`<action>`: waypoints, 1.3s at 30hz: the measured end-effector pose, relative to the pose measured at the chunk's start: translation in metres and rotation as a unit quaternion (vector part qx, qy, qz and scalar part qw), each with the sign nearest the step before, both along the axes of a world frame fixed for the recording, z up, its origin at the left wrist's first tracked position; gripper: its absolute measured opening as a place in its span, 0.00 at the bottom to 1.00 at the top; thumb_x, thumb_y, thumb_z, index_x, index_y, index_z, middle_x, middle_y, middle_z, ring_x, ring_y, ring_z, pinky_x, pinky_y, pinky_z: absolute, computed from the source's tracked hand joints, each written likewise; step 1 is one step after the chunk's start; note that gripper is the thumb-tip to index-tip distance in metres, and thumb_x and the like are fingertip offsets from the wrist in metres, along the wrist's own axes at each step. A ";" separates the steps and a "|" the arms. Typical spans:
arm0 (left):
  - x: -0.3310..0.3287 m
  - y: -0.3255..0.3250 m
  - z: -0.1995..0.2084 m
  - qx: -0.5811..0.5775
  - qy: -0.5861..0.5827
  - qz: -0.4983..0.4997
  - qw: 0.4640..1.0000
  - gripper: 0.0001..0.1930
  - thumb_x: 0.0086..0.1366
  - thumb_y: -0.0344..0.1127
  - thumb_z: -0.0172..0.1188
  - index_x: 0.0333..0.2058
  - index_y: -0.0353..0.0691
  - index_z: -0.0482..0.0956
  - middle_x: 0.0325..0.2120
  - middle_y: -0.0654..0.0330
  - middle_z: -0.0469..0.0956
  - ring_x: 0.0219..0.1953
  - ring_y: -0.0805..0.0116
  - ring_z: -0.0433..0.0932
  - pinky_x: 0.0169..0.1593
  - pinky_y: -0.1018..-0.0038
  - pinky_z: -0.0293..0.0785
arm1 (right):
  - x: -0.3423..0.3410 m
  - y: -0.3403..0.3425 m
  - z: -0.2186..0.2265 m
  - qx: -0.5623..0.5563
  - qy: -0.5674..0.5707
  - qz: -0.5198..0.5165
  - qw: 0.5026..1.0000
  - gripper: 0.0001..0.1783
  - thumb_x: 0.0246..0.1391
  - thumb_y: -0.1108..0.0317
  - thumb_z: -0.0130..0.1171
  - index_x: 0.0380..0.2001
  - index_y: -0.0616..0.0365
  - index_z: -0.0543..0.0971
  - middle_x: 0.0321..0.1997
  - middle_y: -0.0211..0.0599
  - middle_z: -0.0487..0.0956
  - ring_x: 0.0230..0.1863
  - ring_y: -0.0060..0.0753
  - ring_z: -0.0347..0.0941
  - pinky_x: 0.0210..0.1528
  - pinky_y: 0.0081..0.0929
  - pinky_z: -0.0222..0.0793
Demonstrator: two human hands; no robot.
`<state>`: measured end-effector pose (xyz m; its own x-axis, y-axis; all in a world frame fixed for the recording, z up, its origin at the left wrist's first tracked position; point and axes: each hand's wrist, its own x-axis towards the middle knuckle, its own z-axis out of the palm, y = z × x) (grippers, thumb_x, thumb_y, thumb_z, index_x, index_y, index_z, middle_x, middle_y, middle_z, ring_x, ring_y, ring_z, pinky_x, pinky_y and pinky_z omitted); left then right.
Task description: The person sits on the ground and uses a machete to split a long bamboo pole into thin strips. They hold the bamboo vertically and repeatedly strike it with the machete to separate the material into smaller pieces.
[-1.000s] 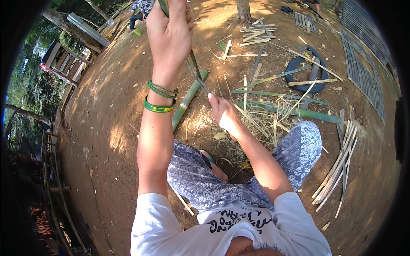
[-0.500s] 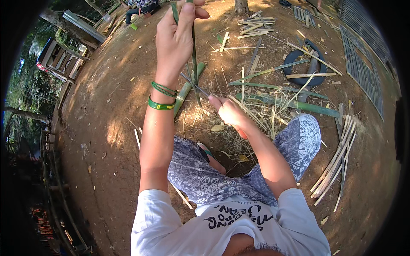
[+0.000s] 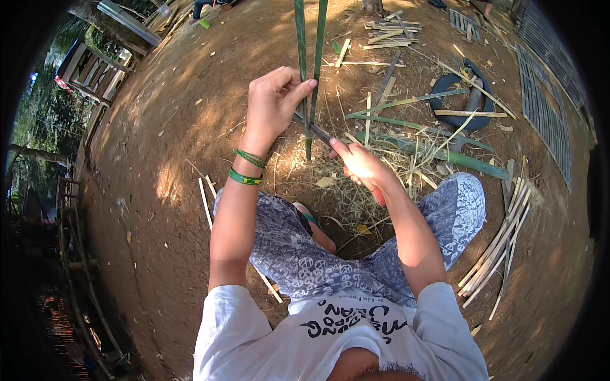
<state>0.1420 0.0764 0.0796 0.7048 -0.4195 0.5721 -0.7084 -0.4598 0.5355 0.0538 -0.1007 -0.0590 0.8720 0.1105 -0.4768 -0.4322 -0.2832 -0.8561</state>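
Observation:
A green bamboo strip (image 3: 300,38) stands upright in front of me, parted into two lengths above a knife and joined in one piece below it. My left hand (image 3: 272,105) is closed at the split, its fingers and thumb around the left length; the fingertips are partly hidden. In my right hand (image 3: 361,165) is the handle of the knife (image 3: 319,133), whose dark blade crosses the strip at the fork, just below my left hand. Pale shavings (image 3: 381,197) lie on the soil beneath my right hand.
To the right lie a green bamboo pole (image 3: 470,163), a bundle of pale strips (image 3: 499,244) and a black rubber ring (image 3: 438,89). Farther off are a pile of split pieces (image 3: 391,35) and a slatted bamboo panel (image 3: 543,105). My bent legs frame the near ground.
My left hand has come down from the top edge toward the knife. The two lengths of bamboo now stand farther apart, and the knife and right hand have shifted slightly right.

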 end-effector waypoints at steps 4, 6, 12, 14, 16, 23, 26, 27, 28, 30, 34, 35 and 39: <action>-0.004 -0.005 0.002 -0.023 -0.059 0.017 0.998 0.12 0.60 0.30 0.71 0.23 0.33 0.76 0.19 0.61 0.80 0.22 0.81 0.74 0.25 0.80 0.67 | -0.005 0.004 0.005 0.110 0.037 -0.034 0.993 0.40 0.66 0.34 0.41 0.48 0.66 0.77 0.14 0.27 0.65 0.14 0.25 0.60 0.19 0.29 0.61; -0.003 -0.011 -0.002 -0.042 -0.081 0.023 0.996 0.11 0.59 0.29 0.71 0.24 0.33 0.77 0.19 0.60 0.80 0.21 0.80 0.75 0.25 0.79 0.68 | -0.002 0.011 0.000 0.008 -0.010 -0.044 0.999 0.40 0.66 0.34 0.42 0.44 0.67 0.78 0.14 0.31 0.67 0.13 0.28 0.64 0.19 0.30 0.63; -0.016 -0.022 -0.015 -0.080 -0.150 0.077 0.982 0.10 0.58 0.29 0.72 0.24 0.33 0.79 0.18 0.58 0.78 0.20 0.74 0.78 0.24 0.77 0.69 | -0.013 0.046 -0.026 -0.143 -0.285 -0.139 0.938 0.30 0.70 0.51 0.45 0.26 0.69 0.78 0.21 0.65 0.77 0.28 0.69 0.77 0.30 0.54 0.72; -0.020 -0.020 -0.016 -0.083 -0.165 0.100 0.978 0.10 0.57 0.29 0.72 0.25 0.33 0.79 0.18 0.57 0.78 0.19 0.72 0.77 0.24 0.76 0.69 | -0.013 0.056 -0.026 -0.147 -0.295 -0.153 0.932 0.29 0.70 0.52 0.45 0.26 0.69 0.78 0.21 0.66 0.77 0.27 0.70 0.77 0.29 0.56 0.71; -0.019 -0.020 -0.016 -0.097 -0.178 0.112 0.973 0.10 0.57 0.29 0.72 0.24 0.33 0.79 0.17 0.57 0.78 0.19 0.72 0.77 0.24 0.76 0.69 | -0.012 0.062 -0.026 -0.164 -0.281 -0.173 0.930 0.29 0.70 0.52 0.45 0.27 0.69 0.78 0.21 0.66 0.77 0.26 0.70 0.76 0.29 0.57 0.71; -0.017 -0.020 -0.016 -0.096 -0.198 0.123 0.968 0.10 0.57 0.29 0.72 0.24 0.33 0.79 0.16 0.58 0.77 0.18 0.74 0.76 0.23 0.77 0.68 | -0.001 0.066 -0.043 -0.172 -0.151 -0.132 0.964 0.35 0.70 0.46 0.37 0.32 0.69 0.81 0.28 0.68 0.79 0.35 0.69 0.78 0.40 0.55 0.74; -0.015 -0.021 -0.012 -0.097 -0.177 0.121 0.972 0.10 0.58 0.29 0.72 0.24 0.33 0.79 0.16 0.59 0.76 0.18 0.75 0.75 0.23 0.77 0.68 | 0.005 0.060 -0.079 -0.155 -0.028 -0.075 0.985 0.41 0.70 0.41 0.31 0.36 0.69 0.83 0.35 0.69 0.80 0.42 0.68 0.79 0.49 0.53 0.73; -0.013 -0.019 -0.013 -0.103 -0.176 0.118 0.972 0.10 0.58 0.29 0.72 0.24 0.33 0.79 0.16 0.59 0.76 0.18 0.76 0.75 0.24 0.78 0.68 | -0.001 0.062 -0.090 -0.151 -0.052 -0.080 0.984 0.43 0.69 0.39 0.29 0.37 0.68 0.83 0.36 0.68 0.80 0.43 0.68 0.79 0.51 0.52 0.72; -0.015 -0.016 -0.020 -0.109 -0.164 0.119 0.973 0.10 0.58 0.30 0.72 0.24 0.34 0.79 0.16 0.60 0.76 0.18 0.77 0.74 0.24 0.78 0.68 | -0.011 0.064 -0.101 -0.151 -0.066 -0.081 0.983 0.44 0.69 0.38 0.28 0.38 0.68 0.83 0.38 0.68 0.81 0.45 0.67 0.78 0.53 0.52 0.71; -0.021 -0.016 -0.020 -0.089 -0.144 0.114 0.979 0.10 0.58 0.29 0.71 0.25 0.33 0.79 0.17 0.60 0.78 0.19 0.78 0.75 0.24 0.79 0.68 | -0.005 0.059 -0.087 -0.117 0.018 -0.059 0.991 0.43 0.69 0.38 0.30 0.37 0.69 0.83 0.38 0.67 0.81 0.49 0.66 0.77 0.56 0.52 0.69; -0.018 -0.010 -0.011 -0.084 -0.147 0.103 0.980 0.09 0.59 0.28 0.70 0.26 0.31 0.79 0.18 0.60 0.78 0.20 0.79 0.75 0.24 0.79 0.68 | 0.008 0.063 -0.089 -0.177 -0.072 -0.058 0.980 0.43 0.69 0.39 0.30 0.37 0.70 0.83 0.37 0.68 0.81 0.47 0.68 0.77 0.54 0.53 0.70; -0.014 -0.006 -0.010 -0.086 -0.147 0.101 0.980 0.08 0.59 0.28 0.70 0.26 0.31 0.80 0.18 0.60 0.78 0.20 0.79 0.75 0.24 0.80 0.68 | 0.011 0.065 -0.093 -0.184 -0.091 -0.058 0.977 0.43 0.69 0.39 0.31 0.37 0.70 0.83 0.37 0.68 0.81 0.46 0.69 0.77 0.53 0.53 0.71; -0.010 0.012 -0.005 -0.080 -0.130 0.101 0.983 0.06 0.61 0.26 0.69 0.27 0.30 0.81 0.21 0.61 0.81 0.25 0.78 0.80 0.28 0.81 0.73 | 0.026 0.069 -0.094 -0.185 -0.065 -0.033 0.980 0.43 0.69 0.38 0.31 0.37 0.71 0.83 0.39 0.68 0.81 0.47 0.69 0.77 0.53 0.53 0.71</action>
